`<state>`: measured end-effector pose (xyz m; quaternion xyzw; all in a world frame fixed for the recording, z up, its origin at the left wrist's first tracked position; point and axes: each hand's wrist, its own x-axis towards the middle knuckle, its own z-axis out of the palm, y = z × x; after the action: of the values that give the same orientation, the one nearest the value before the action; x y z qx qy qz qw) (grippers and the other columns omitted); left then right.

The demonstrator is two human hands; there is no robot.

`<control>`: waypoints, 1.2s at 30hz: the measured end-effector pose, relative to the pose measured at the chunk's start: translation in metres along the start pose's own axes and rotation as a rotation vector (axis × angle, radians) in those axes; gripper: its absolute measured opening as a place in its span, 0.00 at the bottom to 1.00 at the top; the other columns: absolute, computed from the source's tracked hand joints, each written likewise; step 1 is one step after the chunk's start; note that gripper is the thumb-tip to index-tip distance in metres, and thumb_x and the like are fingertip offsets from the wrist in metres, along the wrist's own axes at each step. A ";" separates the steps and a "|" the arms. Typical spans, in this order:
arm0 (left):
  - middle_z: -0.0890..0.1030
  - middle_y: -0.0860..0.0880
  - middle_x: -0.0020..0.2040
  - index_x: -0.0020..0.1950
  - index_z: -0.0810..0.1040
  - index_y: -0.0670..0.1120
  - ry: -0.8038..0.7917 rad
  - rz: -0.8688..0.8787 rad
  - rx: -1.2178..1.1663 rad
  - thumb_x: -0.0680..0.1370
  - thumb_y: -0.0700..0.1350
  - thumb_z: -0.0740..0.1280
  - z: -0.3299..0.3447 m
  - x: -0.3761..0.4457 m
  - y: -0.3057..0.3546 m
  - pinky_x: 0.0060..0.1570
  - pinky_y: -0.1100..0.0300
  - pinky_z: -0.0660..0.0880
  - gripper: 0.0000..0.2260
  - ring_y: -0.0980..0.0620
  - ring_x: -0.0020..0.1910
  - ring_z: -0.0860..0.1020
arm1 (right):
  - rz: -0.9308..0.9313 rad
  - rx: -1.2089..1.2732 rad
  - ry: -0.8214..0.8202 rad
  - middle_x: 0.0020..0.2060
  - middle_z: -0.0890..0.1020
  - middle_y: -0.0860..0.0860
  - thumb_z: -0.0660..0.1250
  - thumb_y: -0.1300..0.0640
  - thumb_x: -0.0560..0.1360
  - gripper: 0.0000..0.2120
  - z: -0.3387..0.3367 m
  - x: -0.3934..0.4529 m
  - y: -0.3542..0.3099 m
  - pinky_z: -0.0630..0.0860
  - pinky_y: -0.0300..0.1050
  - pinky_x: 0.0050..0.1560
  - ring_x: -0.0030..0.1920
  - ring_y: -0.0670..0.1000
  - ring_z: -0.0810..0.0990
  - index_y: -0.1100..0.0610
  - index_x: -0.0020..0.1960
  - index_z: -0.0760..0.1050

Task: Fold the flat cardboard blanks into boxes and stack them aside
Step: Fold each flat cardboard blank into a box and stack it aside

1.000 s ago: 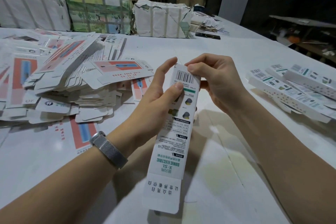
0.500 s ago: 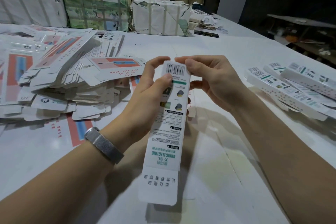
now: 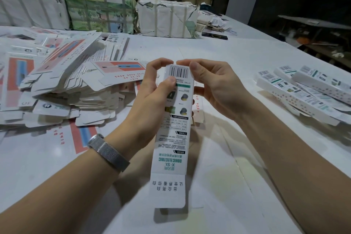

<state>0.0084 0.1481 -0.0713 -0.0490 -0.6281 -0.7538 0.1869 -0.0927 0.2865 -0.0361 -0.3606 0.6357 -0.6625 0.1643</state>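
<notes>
I hold a long white box (image 3: 171,138) with green and black print upright over the table, barcode end at the top. My left hand (image 3: 152,97) grips its upper part, thumb on the front just under the barcode, fingers curled over the top left. My right hand (image 3: 214,87) pinches the top right corner with thumb and fingers. The bottom flap of the box hangs open toward me. A big heap of flat blanks (image 3: 62,85) with red and blue print lies to the left. Folded boxes (image 3: 303,89) lie stacked at the right.
Strapped bundles (image 3: 98,4) of packed cardboard stand along the back of the white table (image 3: 228,186). A dark phone (image 3: 214,35) lies behind them at the right. The table's right edge runs diagonally, with dark floor and clutter beyond. A person sits behind the bundles.
The box's top end has been closed in: both hands' fingers have curled closer over the barcode end. The box and hands have shifted slightly left and up in view.
</notes>
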 end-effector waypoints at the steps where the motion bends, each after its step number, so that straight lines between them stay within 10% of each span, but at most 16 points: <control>1: 0.84 0.42 0.45 0.61 0.70 0.58 0.003 0.003 0.003 0.84 0.45 0.59 0.001 0.000 0.000 0.38 0.44 0.82 0.09 0.40 0.42 0.82 | 0.006 0.008 -0.003 0.46 0.84 0.54 0.64 0.51 0.75 0.15 0.000 0.000 0.000 0.81 0.54 0.50 0.49 0.53 0.83 0.58 0.54 0.81; 5: 0.84 0.45 0.43 0.60 0.69 0.59 0.048 0.010 0.007 0.83 0.47 0.59 0.001 0.003 0.000 0.38 0.47 0.82 0.08 0.43 0.41 0.83 | 0.038 0.074 -0.029 0.46 0.84 0.51 0.64 0.52 0.75 0.16 0.006 -0.001 0.000 0.80 0.49 0.48 0.48 0.49 0.83 0.56 0.61 0.78; 9: 0.85 0.50 0.41 0.61 0.65 0.61 0.113 0.026 0.015 0.86 0.46 0.56 0.001 0.009 0.003 0.38 0.54 0.80 0.09 0.51 0.39 0.83 | -0.014 -0.348 0.098 0.62 0.75 0.49 0.66 0.50 0.79 0.25 0.014 0.000 -0.002 0.77 0.38 0.49 0.56 0.46 0.78 0.49 0.75 0.66; 13: 0.86 0.54 0.44 0.67 0.60 0.60 0.091 0.044 -0.027 0.87 0.46 0.53 0.003 0.007 0.003 0.31 0.62 0.78 0.11 0.57 0.39 0.84 | -0.105 -0.695 0.062 0.58 0.69 0.45 0.71 0.42 0.73 0.38 0.021 -0.006 -0.009 0.71 0.26 0.47 0.52 0.39 0.74 0.47 0.78 0.60; 18: 0.76 0.47 0.71 0.78 0.58 0.60 -0.156 -0.127 -0.289 0.85 0.56 0.53 -0.001 0.007 0.002 0.65 0.49 0.75 0.20 0.49 0.67 0.77 | 0.005 -0.980 0.063 0.56 0.71 0.47 0.71 0.44 0.73 0.37 0.023 -0.009 -0.017 0.72 0.39 0.53 0.49 0.45 0.74 0.49 0.78 0.61; 22: 0.64 0.55 0.78 0.68 0.66 0.75 -0.118 -0.054 -0.026 0.77 0.56 0.62 -0.001 0.008 -0.005 0.73 0.50 0.63 0.22 0.58 0.77 0.63 | 0.161 -1.005 0.136 0.54 0.74 0.44 0.72 0.49 0.71 0.34 -0.007 -0.008 -0.036 0.74 0.42 0.47 0.49 0.47 0.77 0.46 0.75 0.66; 29: 0.82 0.56 0.59 0.53 0.79 0.67 -0.008 0.198 0.317 0.72 0.55 0.64 -0.011 0.009 -0.003 0.63 0.47 0.74 0.12 0.55 0.63 0.79 | 0.599 -1.251 0.308 0.54 0.82 0.57 0.73 0.54 0.70 0.20 -0.102 -0.011 -0.022 0.80 0.51 0.52 0.50 0.57 0.81 0.57 0.61 0.79; 36: 0.83 0.53 0.49 0.52 0.79 0.53 0.112 0.437 0.843 0.74 0.40 0.62 -0.020 0.009 0.003 0.51 0.50 0.78 0.12 0.50 0.51 0.81 | 0.658 -1.421 0.478 0.58 0.79 0.55 0.71 0.60 0.70 0.18 -0.137 -0.013 -0.003 0.76 0.53 0.60 0.60 0.60 0.76 0.51 0.59 0.79</control>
<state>0.0042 0.1259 -0.0699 -0.0590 -0.8431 -0.3776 0.3784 -0.1770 0.3946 -0.0277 -0.0230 0.9950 -0.0785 -0.0573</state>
